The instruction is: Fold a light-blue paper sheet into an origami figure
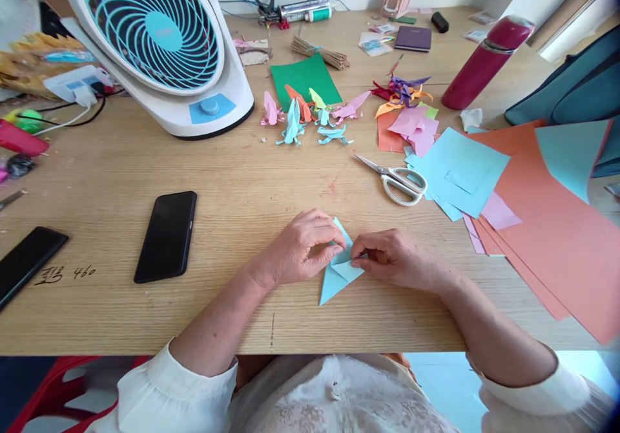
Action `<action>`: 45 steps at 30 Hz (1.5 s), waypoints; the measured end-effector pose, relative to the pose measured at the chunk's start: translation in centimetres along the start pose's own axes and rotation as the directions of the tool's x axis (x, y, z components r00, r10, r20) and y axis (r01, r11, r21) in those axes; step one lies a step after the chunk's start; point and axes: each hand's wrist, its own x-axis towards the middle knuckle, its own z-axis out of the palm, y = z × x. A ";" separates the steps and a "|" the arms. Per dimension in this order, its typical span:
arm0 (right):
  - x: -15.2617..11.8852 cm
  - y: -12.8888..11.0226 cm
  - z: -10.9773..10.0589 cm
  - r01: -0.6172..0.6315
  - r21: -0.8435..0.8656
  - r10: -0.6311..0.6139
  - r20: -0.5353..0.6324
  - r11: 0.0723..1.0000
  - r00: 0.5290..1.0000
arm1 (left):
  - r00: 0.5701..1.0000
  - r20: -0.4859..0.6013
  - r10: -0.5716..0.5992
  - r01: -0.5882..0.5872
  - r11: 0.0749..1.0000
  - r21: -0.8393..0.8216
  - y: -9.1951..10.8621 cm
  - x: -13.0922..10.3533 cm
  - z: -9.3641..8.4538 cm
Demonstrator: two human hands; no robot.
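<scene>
A folded piece of light blue origami paper [332, 283] lies on the table before me, with a pointed end towards me and a raised flap near its middle. My left hand [306, 247] is over its left side, thumb and fingertips closed on the upper part. From the right, my right hand [398, 258] pinches the flap's right corner between thumb and forefinger. Fingers cover part of the upper folds. Beyond my hands stand several small folded paper figures [292, 124] in blue, pink, orange and yellow-green.
White-handled scissors [404, 186] lie ahead on the right, beside blue paper squares [467, 155] and large orange sheets [557, 239]. A black phone [166, 236] rests on the left. Behind are a fan [208, 106], a green sheet [305, 81] and a red flask [487, 64].
</scene>
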 end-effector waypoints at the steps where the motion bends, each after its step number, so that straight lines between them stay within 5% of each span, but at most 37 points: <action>1: -0.1 0.0 -0.2 -0.026 0.007 0.026 0.005 1.000 1.000 | 0.999 0.053 -0.003 0.004 1.000 -0.026 0.0 -0.1 0.1; 10: -0.7 -0.6 -1.8 -0.145 0.162 0.110 0.208 0.976 0.972 | 0.966 0.257 -0.013 -0.010 0.996 0.090 0.4 -0.3 1.8; 16: -0.7 -1.7 -3.0 -0.026 0.000 0.026 0.174 1.000 0.984 | 0.976 0.216 -0.017 -0.037 0.970 0.240 0.9 0.1 1.5; 22: -0.1 -2.3 -3.9 -0.075 -0.202 0.126 0.252 0.976 0.960 | 0.973 0.229 -0.022 -0.065 0.930 0.363 1.1 0.1 1.2; 27: 1.0 -1.5 -4.7 -0.078 -0.252 0.164 0.341 0.965 0.926 | 0.954 0.299 0.017 -0.132 0.921 0.366 1.5 0.1 1.4; 34: 2.3 -0.3 -6.0 -0.028 -0.270 0.149 0.439 0.963 0.886 | 0.935 0.348 -0.066 -0.046 0.951 0.304 1.9 0.9 1.1; 45: -1.0 0.4 -6.5 -0.091 -0.221 0.153 0.281 0.971 0.947 | 0.961 0.218 -0.168 0.128 0.974 0.188 1.8 1.3 2.5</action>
